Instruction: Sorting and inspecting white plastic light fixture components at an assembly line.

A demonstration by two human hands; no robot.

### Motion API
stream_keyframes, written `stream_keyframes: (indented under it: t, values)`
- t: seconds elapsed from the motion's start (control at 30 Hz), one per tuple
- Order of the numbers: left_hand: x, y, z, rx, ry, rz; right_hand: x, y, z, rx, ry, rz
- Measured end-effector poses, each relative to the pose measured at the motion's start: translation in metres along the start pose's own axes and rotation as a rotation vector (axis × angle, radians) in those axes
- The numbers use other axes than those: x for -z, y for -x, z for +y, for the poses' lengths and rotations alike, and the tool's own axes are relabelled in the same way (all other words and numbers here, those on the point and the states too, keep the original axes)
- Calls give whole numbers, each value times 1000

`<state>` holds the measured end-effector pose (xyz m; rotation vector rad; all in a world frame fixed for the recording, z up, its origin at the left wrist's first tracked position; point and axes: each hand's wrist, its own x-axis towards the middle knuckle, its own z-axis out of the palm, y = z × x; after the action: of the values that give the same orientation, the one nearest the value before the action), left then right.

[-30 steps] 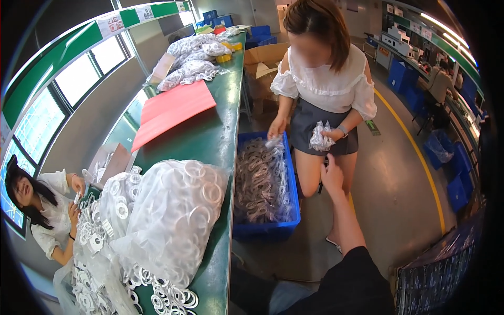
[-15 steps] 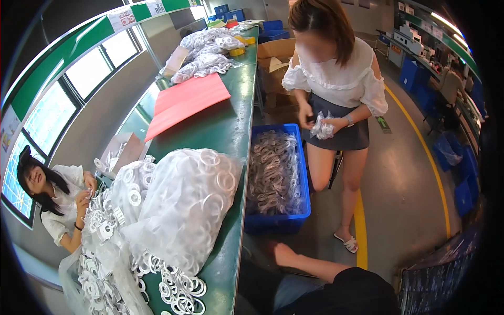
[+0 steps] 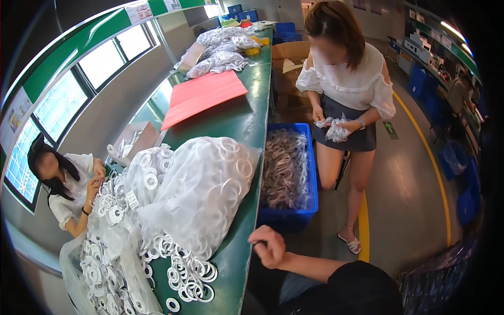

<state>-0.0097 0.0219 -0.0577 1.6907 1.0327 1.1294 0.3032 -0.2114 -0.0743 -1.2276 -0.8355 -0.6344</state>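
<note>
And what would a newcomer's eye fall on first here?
Probably the bulging translucent bag of white rings on the green table, then the flat red sheet beyond it. At bottom centre, the wearer's bare right hand is by the table's edge, a full blue crate just beyond.

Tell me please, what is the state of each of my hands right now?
Left hand: not in view, so its state cannot be told.
Right hand: fingers curled beside the green table; whether it holds anything cannot be told.
</note>
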Motion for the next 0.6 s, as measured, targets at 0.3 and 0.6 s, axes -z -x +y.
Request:
stream_keyframes:
  t: [0.3, 0.6]
  values:
    - [-7, 3, 17, 29, 15, -11, -160, -44, -80, 260, -502, -776]
    - [-11, 6, 49, 48, 39, -16, -247, 12, -93, 163, -538, -872]
